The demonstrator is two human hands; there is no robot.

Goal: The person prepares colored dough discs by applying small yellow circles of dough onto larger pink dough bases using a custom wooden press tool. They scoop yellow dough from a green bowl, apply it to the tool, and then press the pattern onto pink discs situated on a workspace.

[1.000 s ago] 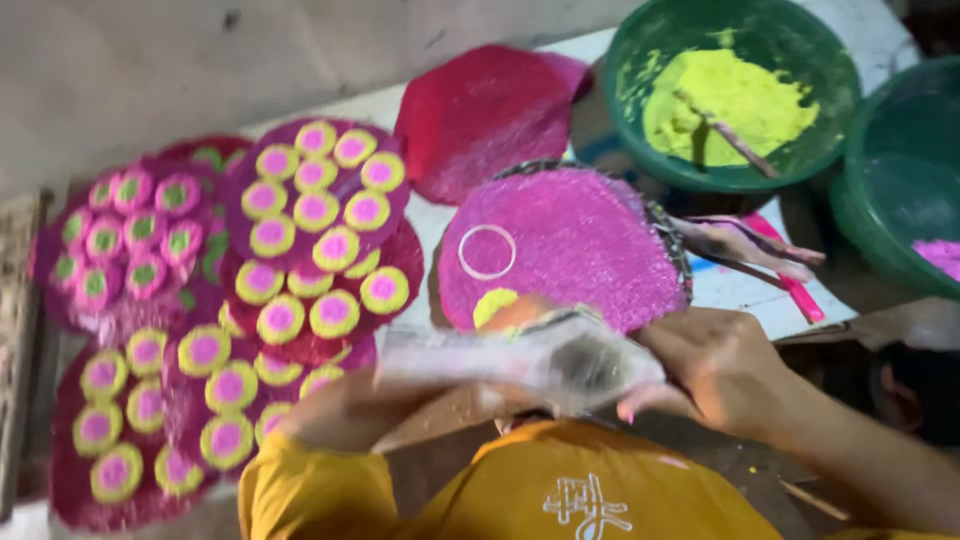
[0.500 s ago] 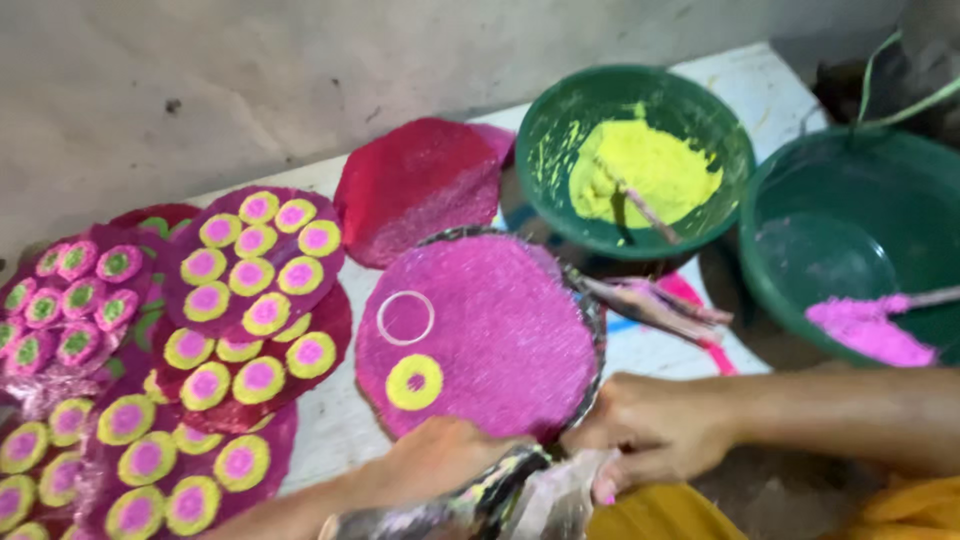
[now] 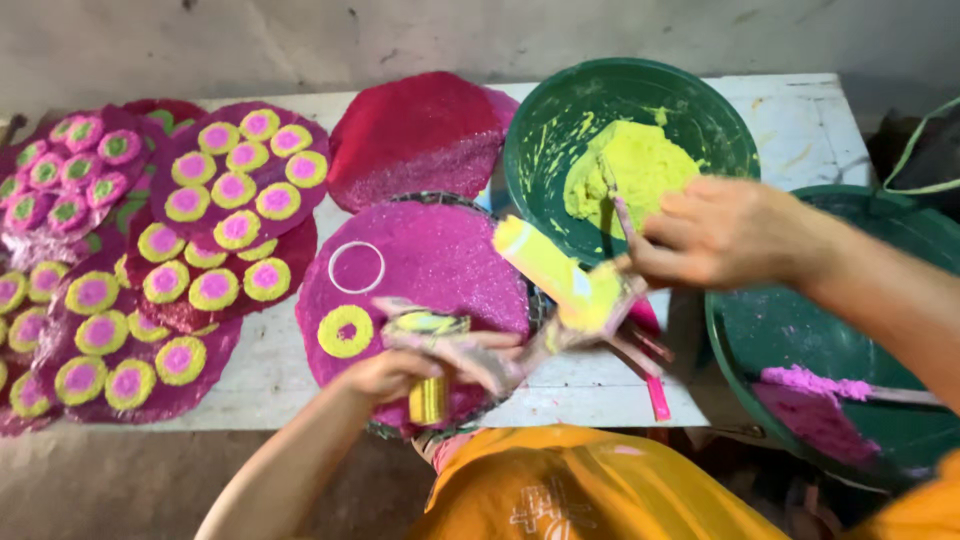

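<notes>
We are curling our left hand (image 3: pixel 400 372) around a small yellow-smeared ring mould (image 3: pixel 428 398), holding it at the 6 o'clock edge of the magenta glitter disc (image 3: pixel 440 262). On that disc, a yellow ring (image 3: pixel 345 331) is sitting at 8 o'clock and a white outline circle (image 3: pixel 357 267) at 10. Our right hand (image 3: pixel 722 232) is pinching a thin stick (image 3: pixel 622 215) beside the green bowl of yellow paste (image 3: pixel 560 130), at 1 o'clock from the disc. Finished discs with yellow-and-pink dots (image 3: pixel 215 235) are lying at 9 o'clock.
</notes>
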